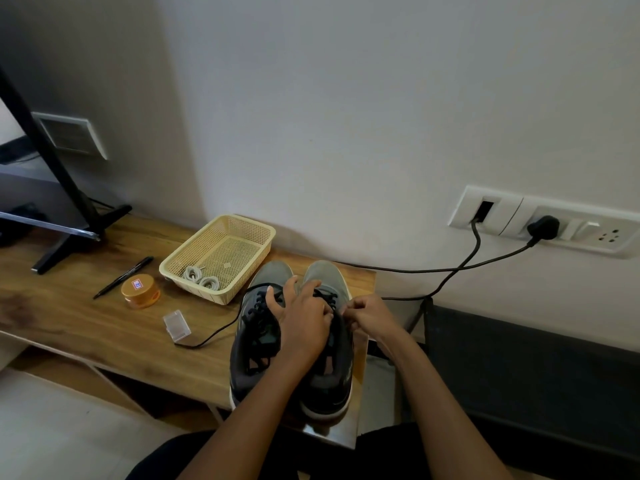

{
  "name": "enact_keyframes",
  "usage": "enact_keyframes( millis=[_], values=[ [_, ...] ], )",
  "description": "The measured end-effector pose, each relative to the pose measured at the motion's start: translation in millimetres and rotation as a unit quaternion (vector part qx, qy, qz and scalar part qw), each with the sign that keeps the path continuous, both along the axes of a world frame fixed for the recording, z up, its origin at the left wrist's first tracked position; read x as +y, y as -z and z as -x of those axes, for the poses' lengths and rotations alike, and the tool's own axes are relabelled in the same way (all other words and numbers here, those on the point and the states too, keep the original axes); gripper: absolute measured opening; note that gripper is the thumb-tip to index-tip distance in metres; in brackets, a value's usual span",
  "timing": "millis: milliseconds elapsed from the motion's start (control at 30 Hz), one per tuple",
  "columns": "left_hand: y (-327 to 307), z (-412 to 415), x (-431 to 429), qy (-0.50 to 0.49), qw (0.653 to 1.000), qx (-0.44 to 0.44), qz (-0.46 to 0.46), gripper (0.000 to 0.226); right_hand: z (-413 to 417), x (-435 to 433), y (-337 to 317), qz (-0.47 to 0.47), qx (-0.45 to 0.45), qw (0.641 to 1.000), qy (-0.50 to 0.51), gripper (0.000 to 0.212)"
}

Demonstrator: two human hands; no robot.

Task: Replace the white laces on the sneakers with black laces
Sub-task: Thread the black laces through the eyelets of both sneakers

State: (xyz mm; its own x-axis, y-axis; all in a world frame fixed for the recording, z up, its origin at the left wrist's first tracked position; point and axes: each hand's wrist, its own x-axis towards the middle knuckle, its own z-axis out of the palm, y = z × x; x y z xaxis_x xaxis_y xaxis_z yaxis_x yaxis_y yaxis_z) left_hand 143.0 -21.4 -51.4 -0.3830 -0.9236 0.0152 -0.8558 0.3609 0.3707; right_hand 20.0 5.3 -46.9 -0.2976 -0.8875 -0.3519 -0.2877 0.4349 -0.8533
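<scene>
Right at the table's (69, 317) right end, two grey sneakers stand side by side, toes toward the far edge: the left sneaker (254, 344) and the right sneaker (323, 275). Both are threaded in black. A loose lace end (207, 341) trails from the left sneaker toward the near edge. The left hand (304, 323) lies across both sneakers, fingers spread and pressing down, gripping nothing. The right hand (370, 315) is curled in a pinch at the right sneaker's outer eyelets, apparently on its black lace (327, 296); the pinched spot is hidden. Near the far edge, a cream mesh basket (235, 251) holds two coiled white laces (202, 277) in its near corner. An orange tin (140, 291), a pen (123, 277) and a clear box (176, 325) lie beside it.
</scene>
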Motion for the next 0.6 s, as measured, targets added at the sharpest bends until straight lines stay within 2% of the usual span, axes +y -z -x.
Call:
enact_keyframes(
  millis=[200,433,500,600],
  values=[
    [-10,-8,-1,-0.005,0.996,-0.089,0.008,0.019,0,-2,-2,-0.015,-0.05,0.997,0.048,0.027],
    [-11,-8,0,-0.024,0.994,-0.105,0.011,0.02,10,7,-11,-0.036,-0.139,0.981,0.129,0.025],
    [-12,-9,0,-0.028,0.994,-0.104,0.008,0.022,21,13,-11,-0.053,-0.144,0.972,0.176,0.023],
    [-14,-10,0,-0.026,0.994,-0.106,0.002,0.023,47,23,1,-0.063,-0.101,0.957,0.265,0.019]
  ],
)
